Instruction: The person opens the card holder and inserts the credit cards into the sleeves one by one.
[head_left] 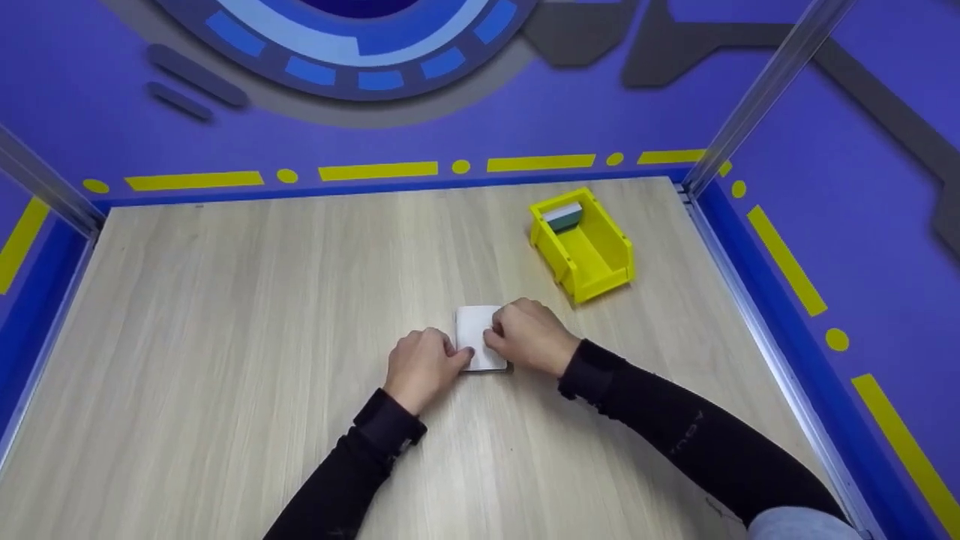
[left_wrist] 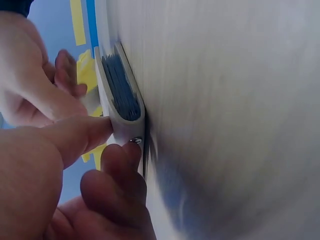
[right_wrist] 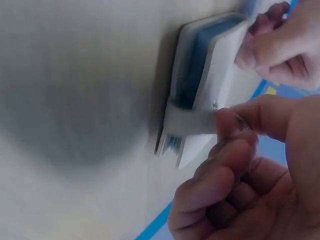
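Note:
A small white card holder (head_left: 472, 330) lies flat on the table between both hands. Blue inner sleeves show at its open side in the left wrist view, beyond a rounded spine. My left hand (head_left: 424, 367) pinches the spine edge, thumb on the cover and curled fingertips low beside a small metal ring or stud. From the other side, my right hand (head_left: 532, 335) pinches the end of a short strap (right_wrist: 190, 121) between thumb and forefinger. This strap wraps round the holder's open edge, and a metal snap (right_wrist: 214, 105) shows on the cover beside it.
Beyond the right hand stands a yellow open-front bin (head_left: 604, 289), with a white-and-teal block-like item (head_left: 564, 217) at its back left. Purple-blue panels (head_left: 360, 142) wall in the wooden table (head_left: 247, 337) at the back and sides.

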